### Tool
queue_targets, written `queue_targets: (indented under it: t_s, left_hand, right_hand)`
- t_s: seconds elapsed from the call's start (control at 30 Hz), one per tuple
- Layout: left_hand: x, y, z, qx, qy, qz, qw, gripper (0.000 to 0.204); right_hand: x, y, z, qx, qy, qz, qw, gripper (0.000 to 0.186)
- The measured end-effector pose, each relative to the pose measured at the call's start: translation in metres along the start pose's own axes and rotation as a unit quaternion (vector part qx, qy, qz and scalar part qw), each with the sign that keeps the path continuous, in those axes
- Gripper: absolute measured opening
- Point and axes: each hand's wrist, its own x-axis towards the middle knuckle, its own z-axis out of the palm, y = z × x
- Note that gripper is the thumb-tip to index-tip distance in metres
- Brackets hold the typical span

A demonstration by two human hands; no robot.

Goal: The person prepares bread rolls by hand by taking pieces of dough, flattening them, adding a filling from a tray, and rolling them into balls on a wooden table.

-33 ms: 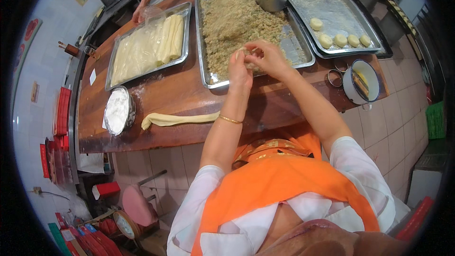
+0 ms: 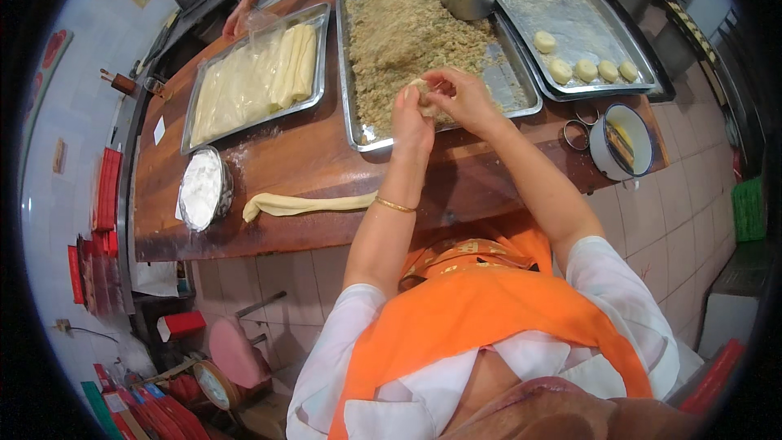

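Observation:
Both my hands meet over the near edge of the filling tray (image 2: 356, 126), around a small piece of pale dough (image 2: 423, 91). My left hand (image 2: 413, 121) cups the dough from below and the left. From the right, my right hand (image 2: 461, 102) pinches at its rim with thumb and fingers. Most of the dough is hidden by the fingers, and I cannot tell whether filling is inside. Crumbly brownish filling (image 2: 407, 41) covers much of the tray beneath. A long dough strip (image 2: 314, 204) lies on the wooden table (image 2: 285, 163), behind my left wrist.
Dough rolls under plastic (image 2: 244, 73) fill a tray at the left, near another person's hand (image 2: 238, 19). A bowl of white flour (image 2: 204, 191) stands below it. At the right are a tray of round dough pieces (image 2: 584, 71), ring cutters (image 2: 576, 134) and a white enamel pot (image 2: 607, 155).
My fingers have shifted slightly around the dough, and a little more of it shows between them. Everything else looks the same.

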Motion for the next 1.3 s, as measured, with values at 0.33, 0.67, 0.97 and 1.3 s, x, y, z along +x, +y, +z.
queue_targets:
  t_s: [0.33, 0.67, 0.97, 1.3]
  left_hand:
    - [-0.011, 0.02, 0.007, 0.043, 0.002, 0.022, 0.999, 0.03]
    - [0.002, 0.018, -0.004, -0.197, 0.059, -0.025, 0.978, 0.035]
    - [0.023, -0.026, -0.042, -0.125, 0.073, 0.036, 0.989, 0.025]
    - [-0.033, 0.027, -0.001, -0.076, -0.06, 0.03, 0.995, 0.019]
  right_hand:
    - [-0.003, -0.012, 0.014, -0.075, 0.046, -0.066, 0.994, 0.013]
    - [-0.012, -0.043, 0.017, -0.104, 0.022, -0.073, 0.992, 0.033]
    - [-0.02, -0.023, 0.04, 0.081, -0.092, 0.04, 0.992, 0.047]
    - [-0.013, -0.021, 0.017, 0.278, -0.152, 0.146, 0.937, 0.053]
